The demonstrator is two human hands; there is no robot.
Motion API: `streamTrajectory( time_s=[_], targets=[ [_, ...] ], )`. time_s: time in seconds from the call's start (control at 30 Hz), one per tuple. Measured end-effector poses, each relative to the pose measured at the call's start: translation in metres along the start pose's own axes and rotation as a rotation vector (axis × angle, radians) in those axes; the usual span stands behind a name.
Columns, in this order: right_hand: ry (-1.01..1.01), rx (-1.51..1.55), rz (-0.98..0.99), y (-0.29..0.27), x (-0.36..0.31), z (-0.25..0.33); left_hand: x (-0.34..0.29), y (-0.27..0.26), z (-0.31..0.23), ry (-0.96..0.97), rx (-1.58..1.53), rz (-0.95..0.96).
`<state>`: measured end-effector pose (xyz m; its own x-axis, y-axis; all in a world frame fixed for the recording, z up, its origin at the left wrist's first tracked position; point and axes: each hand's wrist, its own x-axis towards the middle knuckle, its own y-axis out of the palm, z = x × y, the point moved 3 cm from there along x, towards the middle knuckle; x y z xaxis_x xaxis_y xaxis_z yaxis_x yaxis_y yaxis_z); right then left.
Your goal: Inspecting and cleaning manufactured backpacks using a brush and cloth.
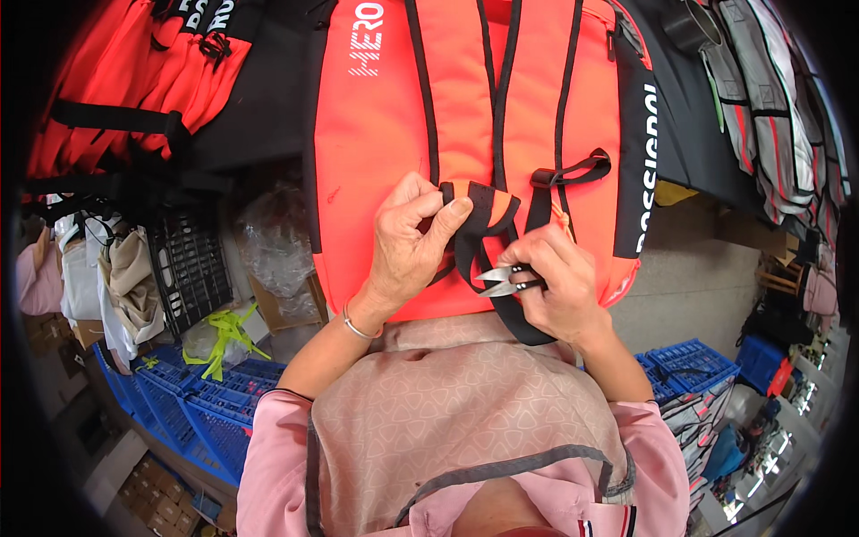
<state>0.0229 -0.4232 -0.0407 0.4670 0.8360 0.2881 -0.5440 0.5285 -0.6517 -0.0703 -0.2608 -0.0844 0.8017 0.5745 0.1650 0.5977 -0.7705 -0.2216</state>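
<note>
A bright orange-red backpack [371, 134] with black side panels lies in front of me, its two padded shoulder straps [456, 89] facing up. My left hand [403, 242] pinches the lower end of the left shoulder strap, where a black webbing patch [481, 199] is sewn on. In my right hand [562, 282] are small thread snips [501, 281], their silver blades parted and pointing left beside the black webbing. A loose length of webbing [519, 324] hangs below the snips. Past my right hand, the other strap's webbing [582, 168] forms a loop.
Red bags [134, 72] are piled at the far left, and grey bags [769, 107] lie at the far right. Blue plastic crates [215, 403] stand low on the left, with more blue crates [693, 365] on the right. Neon-yellow strips [224, 340] drape over the left crates.
</note>
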Motion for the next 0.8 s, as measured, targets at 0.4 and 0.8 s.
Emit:
streamTrajectory(
  time_s=[0.4,0.8],
  targets=[
    [0.109,-0.205,-0.174,-0.021,-0.002,-0.008,0.002,0.001,-0.002,-0.014,-0.003,-0.001],
    [-0.065,-0.394,-0.143,-0.009,0.004,-0.004,0.003,-0.001,-0.001,-0.081,-0.037,-0.007]
  ],
)
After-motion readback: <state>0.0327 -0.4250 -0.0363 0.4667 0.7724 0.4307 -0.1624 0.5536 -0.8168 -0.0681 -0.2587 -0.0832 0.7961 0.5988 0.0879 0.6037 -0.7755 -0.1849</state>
